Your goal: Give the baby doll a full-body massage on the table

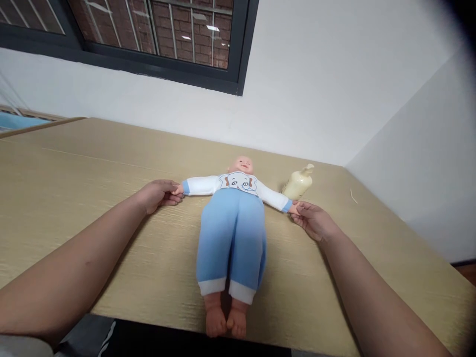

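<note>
A baby doll (238, 213) lies on its back on the wooden table, its head toward the wall and its feet at the front edge. It wears blue trousers and a white top with an animal face on it. Its arms are stretched out to both sides. My left hand (159, 195) pinches the doll's hand at the left, fingers closed round it. At the right, my right hand (311, 218) grips the doll's other hand between thumb and fingers. A cream pump bottle (298, 183) stands just behind the doll's arm on the right.
The wooden table (111, 163) reaches back to a white wall with a barred window (159, 29) above. A thin pale strip (353, 196) lies on the table at the right. Something light blue (18, 120) shows beyond the table's far left edge.
</note>
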`<state>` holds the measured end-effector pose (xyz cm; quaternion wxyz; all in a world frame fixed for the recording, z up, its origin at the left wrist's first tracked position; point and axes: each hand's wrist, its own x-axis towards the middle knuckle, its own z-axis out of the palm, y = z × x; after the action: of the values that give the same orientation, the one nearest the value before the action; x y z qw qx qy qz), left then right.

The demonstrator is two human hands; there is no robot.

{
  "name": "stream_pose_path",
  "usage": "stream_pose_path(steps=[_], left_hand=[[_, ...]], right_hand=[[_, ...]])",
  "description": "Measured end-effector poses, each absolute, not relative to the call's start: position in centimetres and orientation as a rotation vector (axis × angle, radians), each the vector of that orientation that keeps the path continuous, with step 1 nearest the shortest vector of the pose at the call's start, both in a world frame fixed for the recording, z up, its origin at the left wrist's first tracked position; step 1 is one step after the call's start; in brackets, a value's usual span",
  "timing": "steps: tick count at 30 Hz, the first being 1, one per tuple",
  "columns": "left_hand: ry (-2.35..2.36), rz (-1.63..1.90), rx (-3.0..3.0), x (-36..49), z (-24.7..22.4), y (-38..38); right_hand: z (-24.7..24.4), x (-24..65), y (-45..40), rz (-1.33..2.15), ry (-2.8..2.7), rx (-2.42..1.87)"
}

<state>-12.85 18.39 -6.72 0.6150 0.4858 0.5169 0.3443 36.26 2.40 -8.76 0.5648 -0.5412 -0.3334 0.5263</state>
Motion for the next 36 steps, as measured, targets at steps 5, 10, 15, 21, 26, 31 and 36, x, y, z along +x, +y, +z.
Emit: stream_pose_path(steps=[5,10,15,21,26,31,36], left_hand=[[1.203,0.789,1.154,-12.7,-6.6,18.1],[1.244,0.787,1.223,-12.1,-6.6,17.8],[1.275,0.800,1.285,-11.8,-7.0,17.8],[1.261,0.818,1.282,-11.7,-7.2,17.8],[1.251,0.827,1.249,-11.6,-7.0,17.6],[1.282,0.822,1.227,-11.8,-7.0,17.8],[1.262,0.818,1.226,-12.1,-7.1,17.8]], right_hand=[[-8.3,35.8,2.2,1.259,-0.855,-1.282],[-8.6,35.2,2.5,1.154,-0.936,-1.391],[-9.2,35.0,2.7,1.038,-0.971,-1.477],[-8.9,34.5,2.5,1.000,-0.954,-1.490],[-8.5,34.1,2.5,1.044,-0.890,-1.408],[-8.5,34.8,2.4,1.138,-0.907,-1.344],[-8.2,35.3,1.9,1.247,-0.951,-1.257]])
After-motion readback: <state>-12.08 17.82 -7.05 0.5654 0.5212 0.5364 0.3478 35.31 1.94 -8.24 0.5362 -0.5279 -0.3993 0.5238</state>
